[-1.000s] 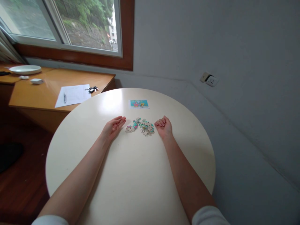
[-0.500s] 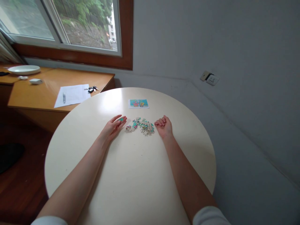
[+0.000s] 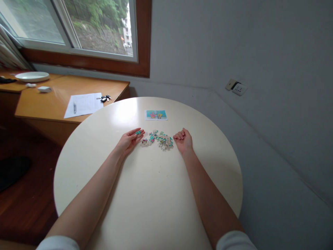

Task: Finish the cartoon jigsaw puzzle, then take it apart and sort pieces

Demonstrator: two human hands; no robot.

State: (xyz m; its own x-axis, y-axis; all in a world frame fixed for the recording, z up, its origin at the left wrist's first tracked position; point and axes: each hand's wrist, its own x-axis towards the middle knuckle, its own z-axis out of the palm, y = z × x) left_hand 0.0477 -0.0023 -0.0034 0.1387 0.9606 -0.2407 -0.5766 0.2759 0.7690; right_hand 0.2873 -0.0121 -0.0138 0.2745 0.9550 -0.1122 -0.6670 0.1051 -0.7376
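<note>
On the round white tabletop [image 3: 156, 194], the right hand [image 3: 183, 140] is lying curled in a loose fist. The left hand [image 3: 127, 140] is holding one teal piece [image 3: 138, 132] in its partly spread fingers; I'm not making out which way it's pointing. Between the hands, one puzzle heap [image 3: 164, 140], too jumbled for counting, is stretching left to right. Beyond, one picture card [image 3: 156, 115] is lying crosswise.

Left hand [image 3: 128, 140]: palm turned up, green puzzle piece [image 3: 138, 132] held at the fingers.
Right hand [image 3: 184, 141]: fingers curled, just beside the puzzle pile [image 3: 165, 140].
Picture card [image 3: 156, 115]: flat on the round table [image 3: 156, 194], beyond the pile.
Desk [image 3: 58, 95]: paper [image 3: 88, 104], keys [image 3: 104, 99].
</note>
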